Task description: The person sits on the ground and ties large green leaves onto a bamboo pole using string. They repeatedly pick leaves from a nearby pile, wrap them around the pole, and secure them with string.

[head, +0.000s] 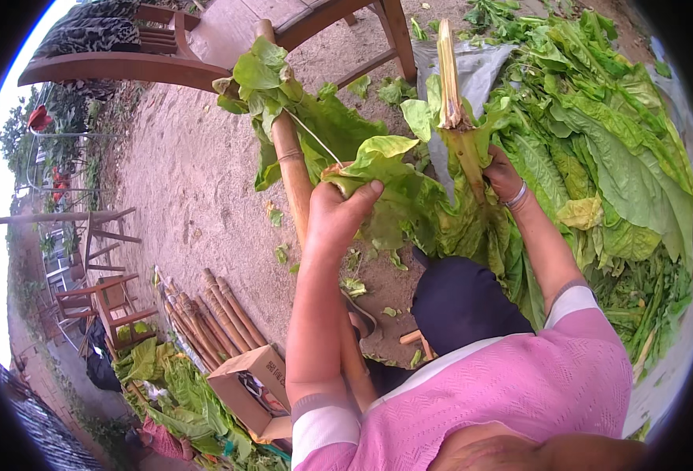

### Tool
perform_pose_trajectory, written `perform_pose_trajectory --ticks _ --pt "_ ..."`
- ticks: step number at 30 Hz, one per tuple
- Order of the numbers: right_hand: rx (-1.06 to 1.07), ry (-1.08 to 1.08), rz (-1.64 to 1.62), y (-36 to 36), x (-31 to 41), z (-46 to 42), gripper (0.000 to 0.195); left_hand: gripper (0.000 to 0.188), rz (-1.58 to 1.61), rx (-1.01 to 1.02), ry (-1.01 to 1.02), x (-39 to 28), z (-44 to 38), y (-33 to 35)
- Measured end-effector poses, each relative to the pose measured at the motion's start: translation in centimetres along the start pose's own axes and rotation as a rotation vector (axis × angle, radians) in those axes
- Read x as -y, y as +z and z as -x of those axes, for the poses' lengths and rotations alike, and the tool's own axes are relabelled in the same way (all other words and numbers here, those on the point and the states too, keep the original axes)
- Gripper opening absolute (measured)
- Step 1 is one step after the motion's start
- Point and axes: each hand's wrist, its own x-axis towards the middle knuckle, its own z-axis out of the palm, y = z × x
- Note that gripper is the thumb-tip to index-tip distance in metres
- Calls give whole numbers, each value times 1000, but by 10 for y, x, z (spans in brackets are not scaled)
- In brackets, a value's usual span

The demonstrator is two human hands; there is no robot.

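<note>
My left hand (340,215) pinches the stem end of a large yellow-green leaf (381,154), probably tobacco. A white string (314,136) runs taut from there to a bamboo pole (292,168), which slants up from my lap and leans against a wooden chair. Other leaves (270,73) hang bunched around the pole's far end. On the right, my right hand (503,175) grips leaves (470,159) whose bases gather beside a thick pale stalk (449,76). My right fingertips are partly hidden behind the greenery.
A big heap of leaves (605,135) lies at right on a plastic sheet (470,70). Wooden chair frames (376,29) stand ahead. At lower left are bundled bamboo poles (217,321), a cardboard box (246,377) and more leaves (175,382). Leaf scraps litter the sandy ground (205,176).
</note>
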Motion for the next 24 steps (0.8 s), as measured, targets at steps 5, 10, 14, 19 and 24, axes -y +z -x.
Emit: perform_pose_trajectory --ticks 5,10,14,19,24 --pt "479 124 405 60 -5 -41 36 39 116 12 174 5 4 -2" --pt "302 153 578 59 -18 -45 42 47 231 181 120 -1 9 -18" --pt "321 160 754 68 -5 -45 47 57 195 218 350 5 18 -15" --pt "427 143 613 87 35 -37 50 39 -58 -136 359 -3 22 -1" --pt "549 52 -104 74 54 -31 73 34 241 -48 527 -1 22 -15"
